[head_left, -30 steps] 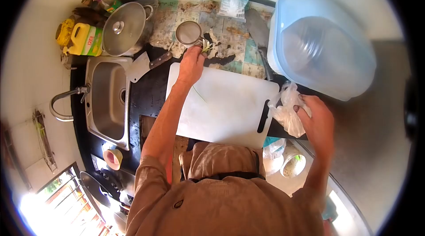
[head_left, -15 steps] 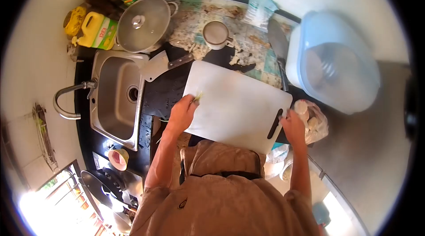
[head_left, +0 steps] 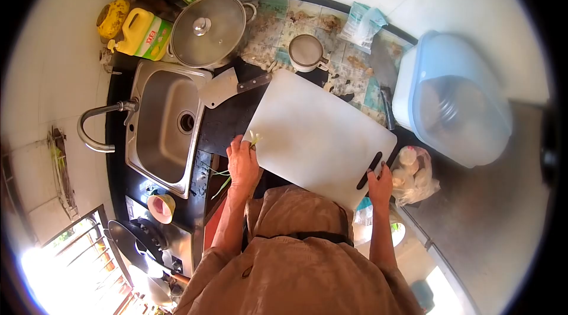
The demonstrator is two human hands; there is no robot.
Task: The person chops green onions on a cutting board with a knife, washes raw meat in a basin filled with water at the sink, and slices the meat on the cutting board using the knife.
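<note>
A white cutting board (head_left: 319, 131) lies tilted across the counter edge in front of me. At its left edge my left hand (head_left: 241, 158) is closed round thin green stalks (head_left: 222, 180), whose pale root ends (head_left: 254, 139) poke out over the board. My right hand (head_left: 380, 182) grips the board's right end by the black handle slot (head_left: 368, 171), fingers and thumb pressed on it. Just right of that hand sits a clear plastic bag (head_left: 414, 179) with several pale round items. A cleaver (head_left: 220, 88) rests on the black counter beyond the board's left corner.
A steel sink (head_left: 163, 126) with a curved tap (head_left: 94, 126) is at the left. Behind stand a lidded pot (head_left: 209, 31), a yellow jug (head_left: 142, 34) and a small lidded cup (head_left: 306, 53). A blue plastic tub (head_left: 458, 102) stands at the right, beside a dark-handled knife (head_left: 387, 108).
The right hand has left the plastic bag and taken hold of the board. My left hand has come from near the cup to the board's left edge with the stalks. The board has turned slightly.
</note>
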